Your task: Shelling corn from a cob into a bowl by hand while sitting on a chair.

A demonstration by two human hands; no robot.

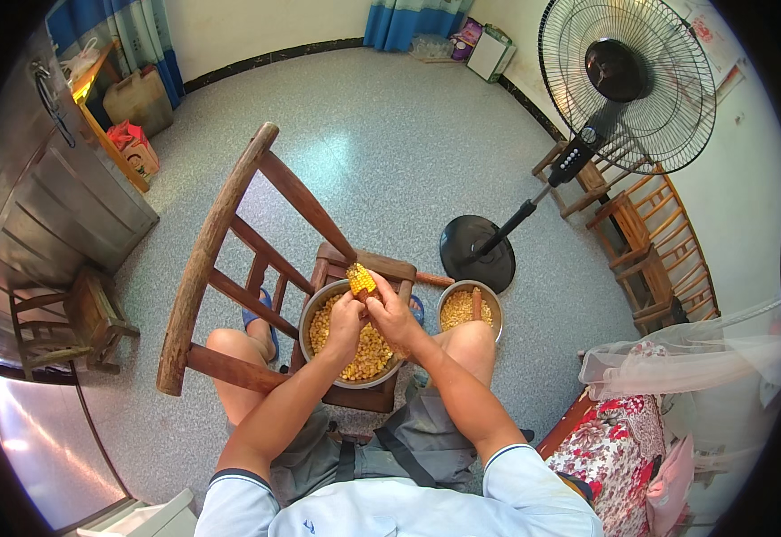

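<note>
Both my hands grip one partly shelled corn cob (361, 276), its far end still covered in yellow kernels and its near end bare and reddish-brown. My left hand (344, 323) closes around the lower end. My right hand (390, 310) holds the cob's right side, thumb near the bared part. Under my hands a round metal basin (305, 335) sits on the seat of a wooden chair (390, 263). Loose corn kernels (370, 354) fill much of the basin. At the right, a smaller metal bowl (500, 310) holds kernels and an upright bare cob (476, 303).
The chair's tall wooden back (219, 255) rises at my left. A black pedestal fan (498, 241) stands beyond the smaller bowl. Wooden chairs (639, 235) line the right wall, and a small wooden chair (88, 322) stands at left. A bed with floral bedding (612, 443) is at lower right.
</note>
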